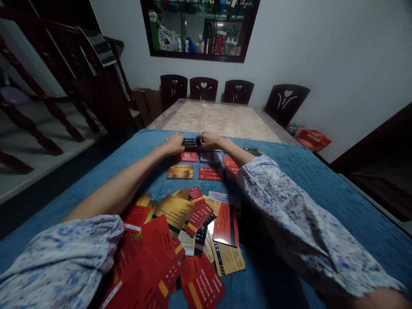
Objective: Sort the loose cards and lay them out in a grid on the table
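Both my arms reach far forward over a blue cloth (309,180). My left hand (174,143) and my right hand (208,140) meet at a dark card (191,143), each with its fingers closed on one end of it. Just nearer lie sorted cards in rows: a red card (188,157), a pale card (210,157), a gold card (180,171), another red card (211,173) and a red stack (230,163). Close to me lies a loose heap of red, gold and dark cards (180,231).
Beyond the cloth the bare marble table top (219,118) runs to several dark chairs (203,89) by the wall. A wooden stair rail (48,98) stands at left. Red packets (313,139) lie on the floor at right.
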{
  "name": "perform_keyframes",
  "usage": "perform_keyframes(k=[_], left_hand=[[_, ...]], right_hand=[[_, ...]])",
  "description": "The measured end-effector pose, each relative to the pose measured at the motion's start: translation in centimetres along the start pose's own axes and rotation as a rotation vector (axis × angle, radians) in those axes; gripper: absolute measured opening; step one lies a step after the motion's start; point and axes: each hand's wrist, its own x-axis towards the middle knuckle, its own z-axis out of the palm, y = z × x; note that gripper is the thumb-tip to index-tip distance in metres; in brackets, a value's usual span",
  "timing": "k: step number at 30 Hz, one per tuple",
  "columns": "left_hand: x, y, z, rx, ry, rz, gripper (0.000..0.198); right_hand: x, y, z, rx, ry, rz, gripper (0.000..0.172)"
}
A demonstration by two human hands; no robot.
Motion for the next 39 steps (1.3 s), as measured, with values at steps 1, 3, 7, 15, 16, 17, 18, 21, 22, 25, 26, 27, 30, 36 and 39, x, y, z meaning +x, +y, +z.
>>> perform_keyframes(k=[1,3,7,15,16,17,18,21,22,25,26,27,30,36,39], left_hand=[[0.3,-0.1,0.1,-0.001,0.001,-0.002,0.041],[0.8,-0.3,0.2,0.000,0.003,-0.006,0.042],[1.8,-0.6,0.4,-0.008,-0.027,0.010,0.039],[2.6,-1.1,0.7,-0.031,-0.087,0.007,0.032],[2.7,-1.1,0.7,-0.026,-0.090,0.011,0.031],[2.7,-1.1,0.7,-0.021,-0.090,0.016,0.031],[2.8,-1.2,0.7,-0.017,-0.090,0.022,0.030],[3.0,-1.3,0.6,-0.006,-0.098,0.031,0.032],[3.1,-1.3,0.5,0.002,-0.107,0.036,0.033],[3.3,-1.4,0.2,0.026,-0.144,0.068,0.035],[3.3,-1.4,0.1,0.030,-0.149,0.082,0.036],[3.3,-1.5,0.1,0.031,-0.148,0.094,0.037],[3.4,-1.5,0.0,0.036,-0.142,0.106,0.041],[4.0,-1.8,0.5,-0.006,-0.135,0.100,0.045],[4.0,-2.0,0.7,-0.042,-0.129,0.121,0.040]], right_hand=[[0.3,0.1,0.0,-0.002,-0.003,0.005,0.042],[0.9,0.2,0.1,-0.010,-0.002,0.012,0.044],[1.8,0.3,0.3,-0.005,-0.020,0.007,0.041],[2.0,-0.6,0.3,0.023,-0.106,0.031,0.037],[2.0,-0.7,0.3,0.029,-0.110,0.040,0.038],[2.1,-0.7,0.4,0.036,-0.114,0.045,0.039],[2.2,-0.8,0.4,0.045,-0.115,0.044,0.042],[2.4,-0.7,0.5,0.076,-0.104,0.026,0.053],[2.5,-0.7,0.5,0.083,-0.104,0.027,0.055],[2.5,-0.7,0.5,0.084,-0.115,0.038,0.052],[2.5,-0.7,0.4,0.083,-0.116,0.037,0.051],[2.5,-0.7,0.5,0.083,-0.115,0.034,0.051],[2.7,-0.6,0.6,0.079,-0.103,0.033,0.052],[3.4,-0.2,1.1,0.103,-0.110,0.051,0.057],[3.5,-0.1,1.3,0.094,-0.107,0.046,0.057]])
